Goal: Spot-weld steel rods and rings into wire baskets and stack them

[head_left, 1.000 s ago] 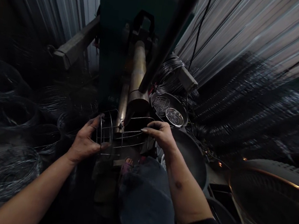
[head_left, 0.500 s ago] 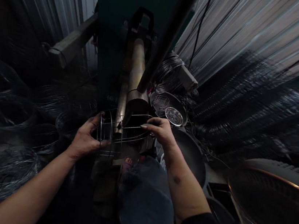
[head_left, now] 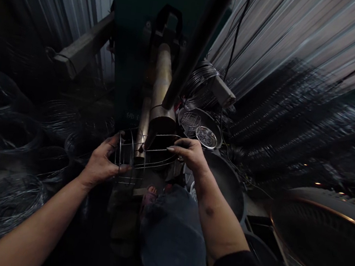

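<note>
A wire frame (head_left: 132, 153) of thin metal rings and long rods lies sideways between my hands, around the lower tip of the machine's electrodes. My left hand (head_left: 104, 158) grips its ringed left end, thumb below and fingers above. At the right end, my right hand (head_left: 190, 152) pinches the wire between thumb and forefinger. Just above the frame is a thick brass-coloured cylinder (head_left: 162, 83), with a narrower rod (head_left: 143, 124) on its left. A dark bar (head_left: 193, 48) slants down to the cylinder's end.
To the right stand a round tub (head_left: 229, 188) and a basin (head_left: 215, 127) holding small wire parts. A wire coil (head_left: 200, 81) hangs on a beam behind. Wire bundles (head_left: 5, 202) lie on the left. A fan-like round guard (head_left: 322, 222) is at the lower right.
Both hands hold the wire frame in nearly the same place. The view has shifted very slightly.
</note>
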Action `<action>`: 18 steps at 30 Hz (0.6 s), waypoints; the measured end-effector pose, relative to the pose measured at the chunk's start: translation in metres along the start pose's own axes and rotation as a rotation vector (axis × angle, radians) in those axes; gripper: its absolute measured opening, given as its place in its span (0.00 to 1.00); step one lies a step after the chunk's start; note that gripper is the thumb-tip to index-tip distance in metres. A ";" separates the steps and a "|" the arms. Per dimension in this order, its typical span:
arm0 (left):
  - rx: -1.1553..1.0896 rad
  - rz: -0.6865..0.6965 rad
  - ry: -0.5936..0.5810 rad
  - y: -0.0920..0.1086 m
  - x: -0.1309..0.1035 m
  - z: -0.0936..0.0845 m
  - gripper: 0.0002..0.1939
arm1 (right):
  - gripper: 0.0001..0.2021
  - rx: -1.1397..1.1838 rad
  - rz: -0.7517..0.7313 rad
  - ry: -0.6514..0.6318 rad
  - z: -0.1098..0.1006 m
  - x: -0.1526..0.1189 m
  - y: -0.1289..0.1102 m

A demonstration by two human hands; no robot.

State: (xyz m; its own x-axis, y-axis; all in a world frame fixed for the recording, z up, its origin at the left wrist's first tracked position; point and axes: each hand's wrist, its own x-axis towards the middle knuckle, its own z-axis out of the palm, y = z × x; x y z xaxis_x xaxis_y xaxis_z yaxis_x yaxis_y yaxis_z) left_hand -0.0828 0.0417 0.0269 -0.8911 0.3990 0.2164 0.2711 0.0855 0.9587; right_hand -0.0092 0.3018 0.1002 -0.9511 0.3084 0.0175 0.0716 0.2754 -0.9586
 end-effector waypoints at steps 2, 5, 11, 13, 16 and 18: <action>0.009 -0.009 0.006 0.001 0.000 0.000 0.51 | 0.18 0.004 -0.006 0.008 0.000 0.001 -0.001; 0.000 -0.023 0.000 0.003 0.001 0.000 0.51 | 0.19 0.000 -0.018 0.020 0.000 0.001 -0.002; 0.010 -0.057 -0.007 0.003 0.001 0.000 0.52 | 0.20 -0.006 -0.006 0.011 0.000 0.003 -0.002; 0.030 -0.072 -0.004 0.003 0.001 0.000 0.53 | 0.20 -0.009 -0.019 0.002 -0.001 0.003 -0.002; 0.026 -0.062 -0.006 0.001 0.000 0.000 0.52 | 0.19 0.009 -0.018 -0.015 0.000 0.003 -0.001; 0.008 -0.043 -0.011 0.000 0.000 0.000 0.52 | 0.19 0.030 0.001 -0.015 0.000 0.002 0.000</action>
State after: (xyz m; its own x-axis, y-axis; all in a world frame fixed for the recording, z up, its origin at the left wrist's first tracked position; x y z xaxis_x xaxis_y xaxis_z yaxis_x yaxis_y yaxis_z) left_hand -0.0829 0.0413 0.0268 -0.8979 0.4047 0.1732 0.2357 0.1098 0.9656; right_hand -0.0110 0.3019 0.1006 -0.9554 0.2951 0.0121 0.0642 0.2477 -0.9667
